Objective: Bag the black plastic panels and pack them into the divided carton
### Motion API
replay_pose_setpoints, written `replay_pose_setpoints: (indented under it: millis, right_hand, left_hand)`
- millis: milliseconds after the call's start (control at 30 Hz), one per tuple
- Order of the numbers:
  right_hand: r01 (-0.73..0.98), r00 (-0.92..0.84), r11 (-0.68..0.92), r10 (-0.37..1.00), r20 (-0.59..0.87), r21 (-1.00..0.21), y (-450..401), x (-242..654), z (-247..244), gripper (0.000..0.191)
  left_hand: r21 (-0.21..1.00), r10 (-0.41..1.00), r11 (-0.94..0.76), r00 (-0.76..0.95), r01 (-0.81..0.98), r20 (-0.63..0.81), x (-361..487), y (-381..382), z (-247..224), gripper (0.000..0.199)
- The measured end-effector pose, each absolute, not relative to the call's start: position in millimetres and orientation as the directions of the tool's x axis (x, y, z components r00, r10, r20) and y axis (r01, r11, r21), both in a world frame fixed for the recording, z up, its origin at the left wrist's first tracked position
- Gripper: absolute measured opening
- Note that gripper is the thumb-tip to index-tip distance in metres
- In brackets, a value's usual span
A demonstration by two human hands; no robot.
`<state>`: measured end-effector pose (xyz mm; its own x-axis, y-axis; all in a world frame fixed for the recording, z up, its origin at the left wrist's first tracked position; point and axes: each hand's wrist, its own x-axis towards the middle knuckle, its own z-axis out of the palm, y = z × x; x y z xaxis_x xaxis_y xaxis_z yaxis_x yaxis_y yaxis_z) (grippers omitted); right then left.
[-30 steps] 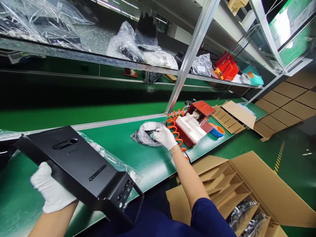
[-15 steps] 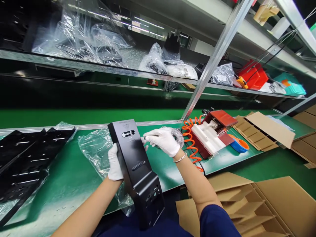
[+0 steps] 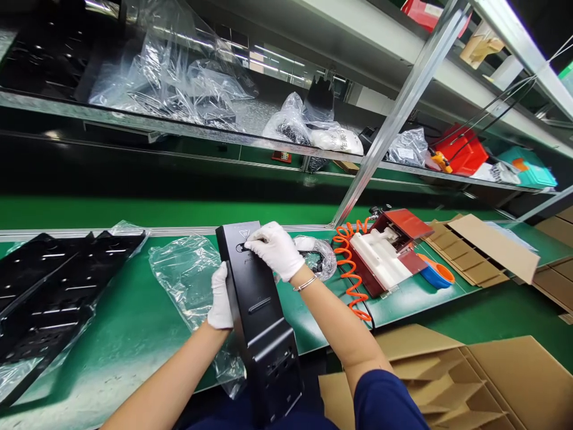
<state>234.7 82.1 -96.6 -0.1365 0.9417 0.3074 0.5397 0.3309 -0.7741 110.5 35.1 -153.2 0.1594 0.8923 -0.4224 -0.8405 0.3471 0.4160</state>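
Observation:
A long black metal housing (image 3: 264,304) stands tilted in front of me, its lower end near my body. My left hand (image 3: 220,298), in a white glove, grips its left edge. My right hand (image 3: 276,249), also gloved, has its fingertips pinched together at the slot near the housing's upper end; whatever they hold, if anything, is too small to make out. Behind my right wrist a clear plastic bag with dark parts (image 3: 320,258) lies on the green bench (image 3: 120,316). Left of the housing is a crumpled clear bag (image 3: 185,275).
Black metal panels (image 3: 49,298) lie at the left. To the right are an orange coiled hose (image 3: 347,263), a red and white fixture (image 3: 385,254), a tape roll (image 3: 436,272) and cardboard dividers (image 3: 465,251). An open carton (image 3: 519,382) sits below; a metal post (image 3: 394,119) rises behind.
My right hand has moved left from beside the housing onto its slot, covering part of it. The view has shifted slightly, while my left hand keeps its hold.

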Motion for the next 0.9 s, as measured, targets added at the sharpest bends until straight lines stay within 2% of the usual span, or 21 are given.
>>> replay_pose_setpoints:
  millis: [33,67,100,167,233,367,533,700,767,833,900]
  right_hand:
    - [0.517,-0.086,0.325,0.940,0.330,-0.792,82,234,-100,0.007]
    - [0.464,-0.020,0.306,0.942,0.336,-0.832,81,234,-104,0.010]
    - [0.375,0.045,0.269,0.951,0.307,-0.887,81,234,-108,0.023]
    - [0.148,0.093,0.140,0.984,0.154,-0.979,81,233,-114,0.043]
    - [0.017,0.010,0.006,1.000,0.006,-1.000,81,232,-118,0.050]
    - [-0.050,-0.117,-0.083,0.990,-0.077,-0.995,81,225,-119,0.047]
    - [-0.231,-0.091,-0.111,0.992,-0.092,-0.967,82,216,-122,0.043]
    - [-0.227,-0.130,-0.178,0.980,-0.151,-0.957,85,219,-126,0.041]
    - [-0.244,-0.120,-0.161,0.983,-0.135,-0.956,75,235,-131,0.046]
    - [-0.313,-0.058,-0.106,0.994,-0.092,-0.944,51,257,-142,0.055]
    - [-0.353,-0.023,-0.075,0.997,-0.072,-0.933,19,279,-165,0.059]
  left_hand:
    - [0.421,0.889,0.348,0.153,-0.838,-0.432,110,35,-154,0.038]
    - [0.421,0.887,0.352,0.155,-0.836,-0.434,110,35,-154,0.039]
    - [0.417,0.887,0.363,0.171,-0.834,-0.430,110,35,-153,0.041]
    - [0.406,0.885,0.386,0.208,-0.828,-0.417,110,34,-153,0.046]
    - [0.413,0.877,0.390,0.196,-0.823,-0.438,111,33,-152,0.045]
    - [0.439,0.860,0.381,0.138,-0.814,-0.491,109,31,-155,0.038]
    - [0.510,0.911,0.333,0.131,-0.793,-0.391,105,30,-168,0.045]
    - [0.496,0.891,0.377,0.158,-0.782,-0.427,105,28,-171,0.036]
    - [0.487,0.898,0.393,0.210,-0.780,-0.387,98,32,-170,0.044]
    - [0.483,0.930,0.354,0.249,-0.801,-0.269,85,40,-169,0.064]
    - [0.482,0.966,0.258,0.214,-0.837,-0.146,68,51,-166,0.080]
